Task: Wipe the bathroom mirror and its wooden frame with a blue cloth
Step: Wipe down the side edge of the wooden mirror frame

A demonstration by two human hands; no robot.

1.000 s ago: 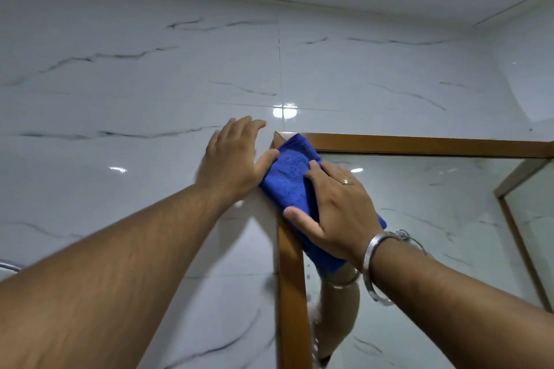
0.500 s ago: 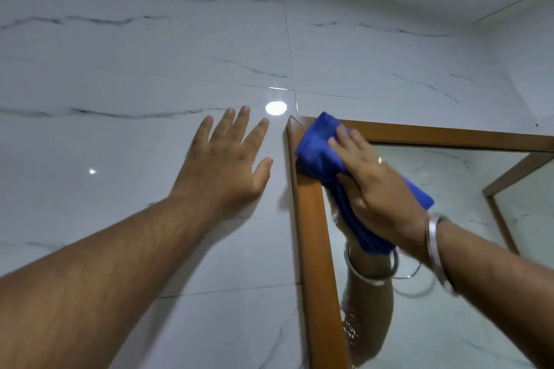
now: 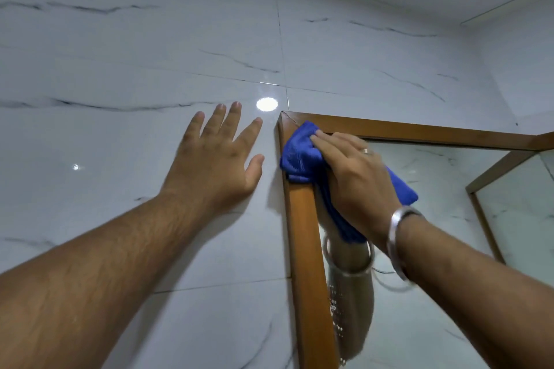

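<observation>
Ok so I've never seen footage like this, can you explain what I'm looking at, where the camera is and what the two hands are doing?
There is no machine here: a person is cleaning, filmed by a wide-angle camera worn on their head, so you see their own arms reaching up and forward. The right hand, with a ring and a metal bangle on the wrist, presses a blue cloth onto the top left corner of the mirror's wooden frame. The left hand lies flat, fingers spread, on the white marble-look wall tile beside the frame and holds nothing. The mirror glass reflects the right forearm and the tiled room.
</observation>
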